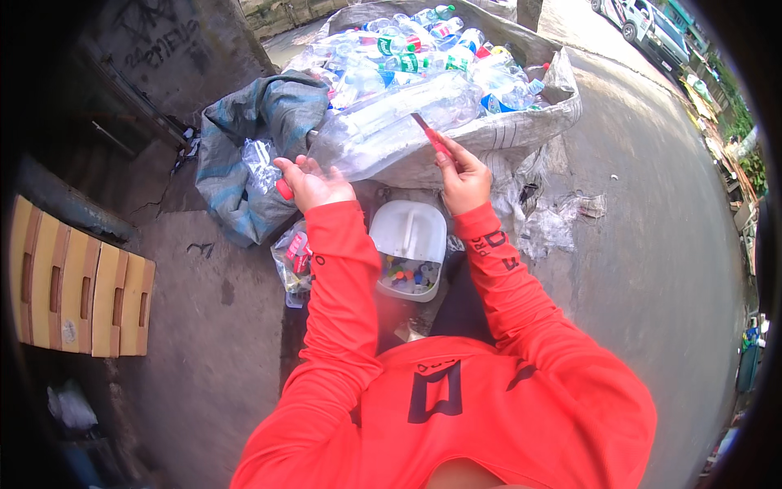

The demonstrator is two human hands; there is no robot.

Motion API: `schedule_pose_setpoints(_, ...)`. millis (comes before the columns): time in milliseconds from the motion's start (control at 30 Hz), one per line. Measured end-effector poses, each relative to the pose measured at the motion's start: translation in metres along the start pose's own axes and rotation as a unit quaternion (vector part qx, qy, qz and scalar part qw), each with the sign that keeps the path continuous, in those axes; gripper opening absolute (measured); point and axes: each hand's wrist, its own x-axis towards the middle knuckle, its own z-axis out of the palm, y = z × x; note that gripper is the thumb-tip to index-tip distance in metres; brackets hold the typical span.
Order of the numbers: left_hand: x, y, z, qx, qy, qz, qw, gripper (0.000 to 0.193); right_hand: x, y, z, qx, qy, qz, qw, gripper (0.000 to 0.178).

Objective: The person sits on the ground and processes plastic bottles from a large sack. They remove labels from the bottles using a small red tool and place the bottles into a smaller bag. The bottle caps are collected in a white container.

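Left hand palm-up, fingers slightly curled at one end of a large clear bottle, whether gripping it cannot be told, right hand grasping a red-handled knife, bottle-filled sack beyond both hands, white container between the forearms

Knife handle partly hidden by grip, shirt cut off below

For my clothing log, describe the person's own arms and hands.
Long bright-red fabric sleeves reach both wrists; dark printed markings show along the right one. The left hand and right hand wear no gloves, leaving the fingers bare.
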Motion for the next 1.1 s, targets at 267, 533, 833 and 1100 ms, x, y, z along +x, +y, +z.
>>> schedule_pose_setpoints(267,0.004,0.006,-0.004,-0.021,-0.009,-0.016,1.000,0.038,-0.006,-0.012,0.016,-0.127,0.014,-0.108,0.986,0.042)
schedule_pose_setpoints(533,0.005,0.008,0.000,0.001,0.010,0.015,1.000,0.042,0.001,-0.016,0.017,-0.153,0.015,-0.112,0.982,0.035)
schedule_pose_setpoints(833,0.012,0.006,-0.008,0.000,0.001,-0.008,1.000,0.042,0.000,-0.022,0.019,-0.108,-0.015,-0.101,0.989,0.037)
schedule_pose_setpoints(1100,0.005,0.006,0.002,-0.005,0.005,-0.034,0.999,0.040,0.006,-0.023,0.016,-0.116,0.025,-0.145,0.982,0.039)
